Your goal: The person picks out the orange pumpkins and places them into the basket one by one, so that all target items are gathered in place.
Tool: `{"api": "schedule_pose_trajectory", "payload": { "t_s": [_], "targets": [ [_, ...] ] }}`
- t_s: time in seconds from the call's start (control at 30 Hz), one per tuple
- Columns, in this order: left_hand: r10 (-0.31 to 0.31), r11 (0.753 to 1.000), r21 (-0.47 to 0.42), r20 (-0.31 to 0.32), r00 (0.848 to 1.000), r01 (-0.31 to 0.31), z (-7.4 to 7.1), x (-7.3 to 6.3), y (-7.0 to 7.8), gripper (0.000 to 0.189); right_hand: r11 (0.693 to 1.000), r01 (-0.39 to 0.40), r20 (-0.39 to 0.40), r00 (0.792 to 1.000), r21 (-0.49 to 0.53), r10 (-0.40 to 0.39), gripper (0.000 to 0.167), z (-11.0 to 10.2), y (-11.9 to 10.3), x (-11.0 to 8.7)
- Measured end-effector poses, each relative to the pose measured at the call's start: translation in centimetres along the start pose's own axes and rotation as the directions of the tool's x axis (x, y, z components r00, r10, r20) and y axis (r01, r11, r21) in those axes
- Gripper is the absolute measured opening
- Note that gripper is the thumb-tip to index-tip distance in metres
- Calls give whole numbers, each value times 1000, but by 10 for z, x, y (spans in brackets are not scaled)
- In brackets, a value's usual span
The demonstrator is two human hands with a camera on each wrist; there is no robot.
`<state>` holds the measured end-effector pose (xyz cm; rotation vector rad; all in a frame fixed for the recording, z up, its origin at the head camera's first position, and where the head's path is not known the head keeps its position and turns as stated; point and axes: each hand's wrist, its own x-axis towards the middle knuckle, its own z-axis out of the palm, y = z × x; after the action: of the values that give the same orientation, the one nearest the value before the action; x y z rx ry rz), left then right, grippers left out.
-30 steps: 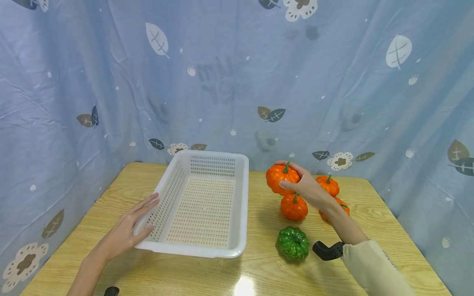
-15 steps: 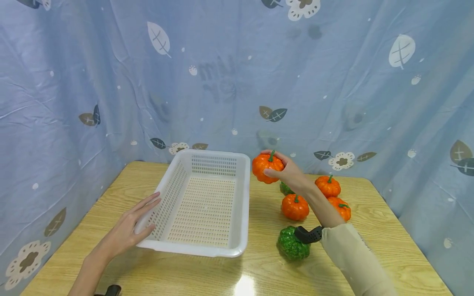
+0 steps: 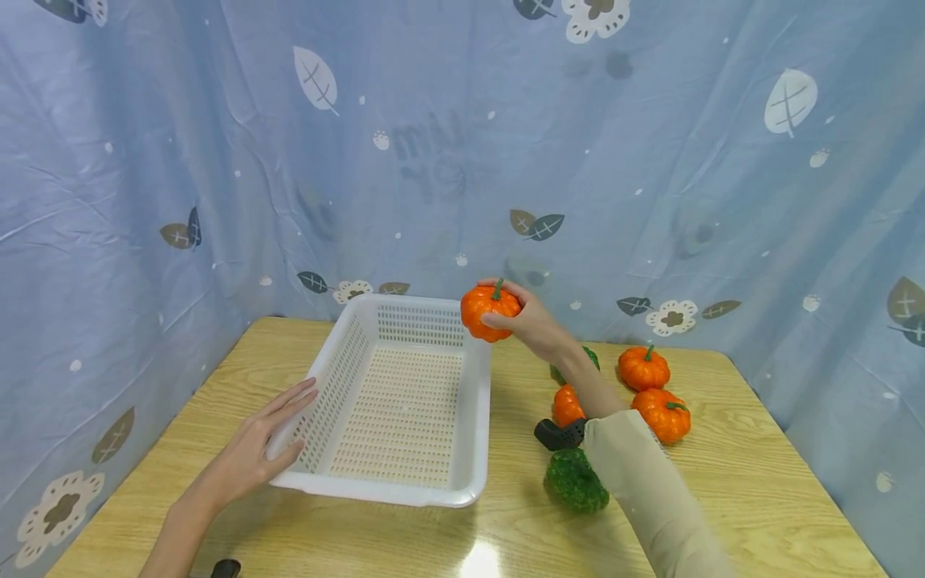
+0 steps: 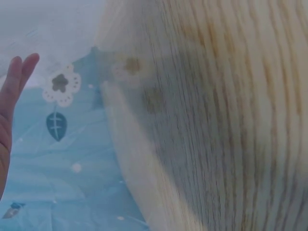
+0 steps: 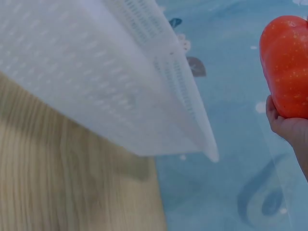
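My right hand [image 3: 533,323] grips an orange pumpkin [image 3: 486,311] with a green stem, thumb on its near side. In the head view the pumpkin overlaps the far right corner of a white perforated plastic basket [image 3: 482,449]. The right wrist view shows this pumpkin [image 5: 288,67] raised, beside the basket's wall [image 5: 96,72]. My left hand [image 3: 254,449] rests at the basket's left rim, fingers straight and spread. Only a few fingers of the left hand [image 4: 12,91] show in the left wrist view. Bare mesh floor shows inside the basket.
Right of the basket, two orange pumpkins [image 3: 643,368] sit at the back right. Another orange pumpkin [image 3: 567,405] and a green one [image 3: 588,357] are partly hidden by the right arm. A second green pumpkin [image 3: 574,482] sits nearer. A blue curtain [image 3: 405,160] borders the wooden table [image 3: 766,490].
My right hand has carried the orange pumpkin leftward and up, from above the other pumpkins to the basket's far right corner. The left hand has stayed at the rim.
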<state>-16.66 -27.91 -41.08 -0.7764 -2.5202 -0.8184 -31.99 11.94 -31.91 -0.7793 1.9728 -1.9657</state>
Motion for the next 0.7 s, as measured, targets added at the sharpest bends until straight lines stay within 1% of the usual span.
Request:
{"api": "schedule_pose_trajectory", "payload": {
  "t_s": [0.07,0.27,0.5,0.7],
  "targets": [
    [4,1000,-6,-6,1000,-4,0,-1,0,57,999,12,15,1000,30,-12,53,5,1,7],
    [3,1000,-13,-13,1000,-4,-1,-1,-1,58,998,23,18,1000,58,-24,53,22,2,25],
    [8,1000,-16,-22,1000,-8,1,-1,-2,57,997,5,52,999,74,-9,53,45,3,44],
    [12,1000,-18,-29,1000,-12,2,0,-2,58,997,-15,77,997,81,9,56,59,5,60]
  ]
}}
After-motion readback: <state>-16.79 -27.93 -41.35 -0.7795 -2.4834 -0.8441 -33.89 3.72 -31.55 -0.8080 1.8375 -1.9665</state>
